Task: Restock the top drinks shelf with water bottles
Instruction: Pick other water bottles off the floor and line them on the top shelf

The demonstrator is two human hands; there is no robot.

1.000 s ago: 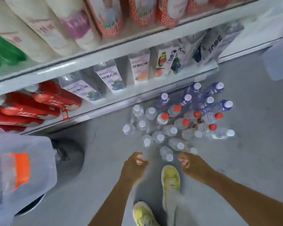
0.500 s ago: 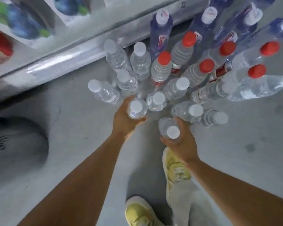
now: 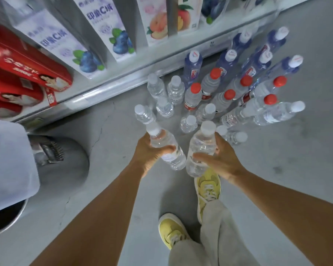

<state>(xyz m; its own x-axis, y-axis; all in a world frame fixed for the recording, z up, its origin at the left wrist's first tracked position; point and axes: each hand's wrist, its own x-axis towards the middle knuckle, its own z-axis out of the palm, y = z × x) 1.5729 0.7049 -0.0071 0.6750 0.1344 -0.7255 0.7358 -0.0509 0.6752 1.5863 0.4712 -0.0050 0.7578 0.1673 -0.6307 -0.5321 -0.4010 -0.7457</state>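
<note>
Water bottles (image 3: 166, 148) (image 3: 200, 150), one gripped in each hand, left hand (image 3: 149, 152) and right hand (image 3: 222, 160), hang above the floor cluster (image 3: 206, 100); a careless swing could topple those standing neighbours like skittles.

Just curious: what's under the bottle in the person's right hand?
Below the bottle held by the right hand are grey floor and a yellow shoe; its toe is covered.

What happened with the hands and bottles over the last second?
Both hands were empty, reached down into the cluster, and each took a clear white-capped bottle. Now the left hand grips the left bottle and the right hand grips the right bottle, both lifted clear of the floor. The other floor bottles stand as before.
</note>
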